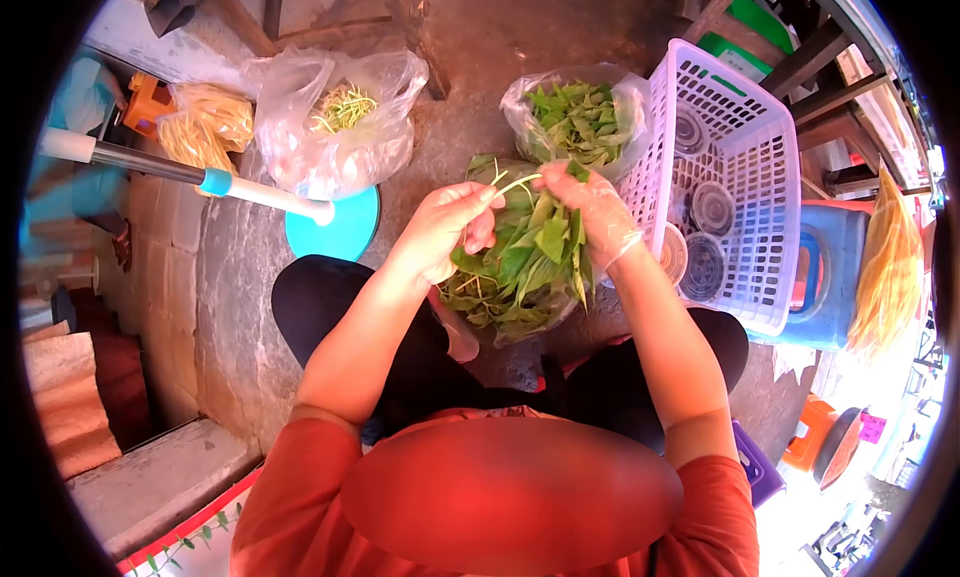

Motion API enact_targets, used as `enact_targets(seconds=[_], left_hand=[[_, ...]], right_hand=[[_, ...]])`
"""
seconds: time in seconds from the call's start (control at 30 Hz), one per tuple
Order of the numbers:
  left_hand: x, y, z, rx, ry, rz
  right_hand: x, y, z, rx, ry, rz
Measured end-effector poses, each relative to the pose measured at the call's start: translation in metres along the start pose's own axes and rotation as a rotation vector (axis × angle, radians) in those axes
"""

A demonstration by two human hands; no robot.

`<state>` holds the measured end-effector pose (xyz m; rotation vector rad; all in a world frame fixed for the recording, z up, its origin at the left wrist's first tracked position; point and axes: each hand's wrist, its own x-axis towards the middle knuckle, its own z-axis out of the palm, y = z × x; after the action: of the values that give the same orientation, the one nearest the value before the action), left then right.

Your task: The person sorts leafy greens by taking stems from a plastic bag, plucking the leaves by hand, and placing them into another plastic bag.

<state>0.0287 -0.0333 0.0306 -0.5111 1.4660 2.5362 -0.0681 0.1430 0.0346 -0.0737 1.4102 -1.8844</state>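
Observation:
Between my two hands stretches a pale green vegetable stem (517, 183). My left hand (447, 227) pinches one end of it between thumb and forefinger. At the other end, my right hand (597, 217), in what looks like a clear plastic glove, is closed around the stem with dark leaves by its fingers. Directly below lies a heap of leafy greens (525, 262) in an open plastic bag between my knees. Beyond my right hand, a second clear bag holds picked leaves (575, 122). To the far left, another bag (290, 127) contains stem pieces (345, 108).
A white perforated basket (775, 207) with several round containers stands at my right, beside a blue container (835, 267). On the left, a pole (255, 192) reaches over a turquoise disc (340, 232). Wooden legs (415, 37) rise at the back.

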Motion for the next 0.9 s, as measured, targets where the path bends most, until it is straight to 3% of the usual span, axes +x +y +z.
enact_targets(seconds=[0.2,0.33,0.47,0.63,0.67,0.73,0.9], left_hand=[[0.001,0.002,0.002,-0.009,0.016,0.023],[0.0,-0.001,0.004,0.049,0.013,0.023],[0.0,-0.003,0.007,0.044,0.06,0.016],[0.01,-0.009,0.004,-0.059,0.296,0.079],[0.011,-0.01,0.004,-0.081,0.343,0.089],[0.013,-0.017,0.005,-0.03,0.314,0.156],[0.016,-0.035,0.01,0.161,0.269,0.3]], right_hand=[[-0.008,-0.002,0.009,0.033,-0.154,0.108],[-0.001,0.009,0.007,-0.065,-0.045,-0.01],[0.029,0.037,-0.024,-0.591,0.369,-0.426],[0.01,0.028,0.001,-0.237,0.049,-0.034],[0.017,0.046,0.002,-0.258,0.09,0.01],[-0.003,0.034,0.026,-0.154,-0.037,0.053],[-0.001,0.079,0.029,0.034,-0.006,0.25]])
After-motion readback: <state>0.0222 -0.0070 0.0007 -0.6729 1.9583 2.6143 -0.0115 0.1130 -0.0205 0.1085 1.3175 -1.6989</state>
